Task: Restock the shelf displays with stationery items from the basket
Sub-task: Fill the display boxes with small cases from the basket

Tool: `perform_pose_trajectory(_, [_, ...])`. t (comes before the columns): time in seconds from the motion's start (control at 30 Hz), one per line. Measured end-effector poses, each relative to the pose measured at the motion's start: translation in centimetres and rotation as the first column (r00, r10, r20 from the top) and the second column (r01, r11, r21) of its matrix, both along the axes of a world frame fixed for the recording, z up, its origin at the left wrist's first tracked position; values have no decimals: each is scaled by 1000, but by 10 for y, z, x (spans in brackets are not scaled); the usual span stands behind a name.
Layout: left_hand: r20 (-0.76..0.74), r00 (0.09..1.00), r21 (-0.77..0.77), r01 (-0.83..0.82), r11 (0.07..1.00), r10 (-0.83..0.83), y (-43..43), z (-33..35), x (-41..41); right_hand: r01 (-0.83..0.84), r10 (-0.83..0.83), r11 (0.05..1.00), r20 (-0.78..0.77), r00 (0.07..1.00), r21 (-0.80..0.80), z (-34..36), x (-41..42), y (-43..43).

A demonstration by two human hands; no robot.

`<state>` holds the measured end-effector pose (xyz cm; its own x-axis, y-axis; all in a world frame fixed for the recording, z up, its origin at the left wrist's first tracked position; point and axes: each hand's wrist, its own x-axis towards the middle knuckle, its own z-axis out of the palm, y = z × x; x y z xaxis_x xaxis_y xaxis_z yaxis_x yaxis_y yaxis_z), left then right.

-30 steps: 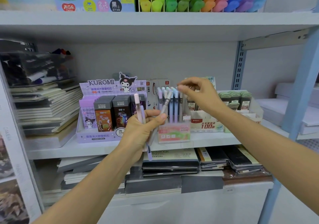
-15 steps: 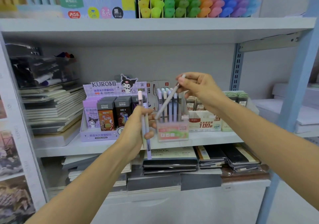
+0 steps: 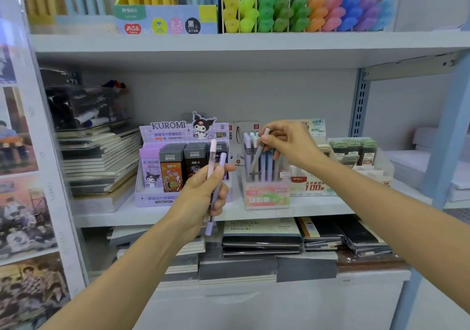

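The grey pen (image 3: 256, 159) looks light, stiff and smooth, so a fingertip pinch near its top, as the right hand (image 3: 290, 146) has it, should suit steering its lower end into the clear box (image 3: 267, 197) on the shelf (image 3: 152, 215). It is slim, pale and tilted among upright pastel pens (image 3: 267, 163). The left hand (image 3: 201, 197) grips a pink pen (image 3: 211, 156) and a lilac pen (image 3: 220, 166) upright.

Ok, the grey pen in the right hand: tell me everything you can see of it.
The grey pen is slim, matte and plastic-looking, with a paler top end. The right hand pinches it near the top. It leans with its top to the right, and its lower end is down inside the clear display box among upright lilac and blue pens. Its tip is hidden.
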<state>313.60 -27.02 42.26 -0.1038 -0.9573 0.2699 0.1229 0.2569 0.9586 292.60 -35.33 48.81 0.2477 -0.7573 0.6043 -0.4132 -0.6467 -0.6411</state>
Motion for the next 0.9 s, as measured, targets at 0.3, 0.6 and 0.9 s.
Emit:
perform_pose_trajectory(0.3, [-113,990,2,88,996,-88,-3,0,-1,-56,58,998,-91,994,27,9,6,1])
perform_pose_trajectory(0.6, [-53,995,-66,78,995,-81,-6,-6,2,10,-10,999,15,1000,-46,0,12,-4])
perform_pose_trajectory(0.9, [-68,989,-36,127,991,-129,-5,-4,0,28,-29,996,-8,1000,-91,-2,24,0])
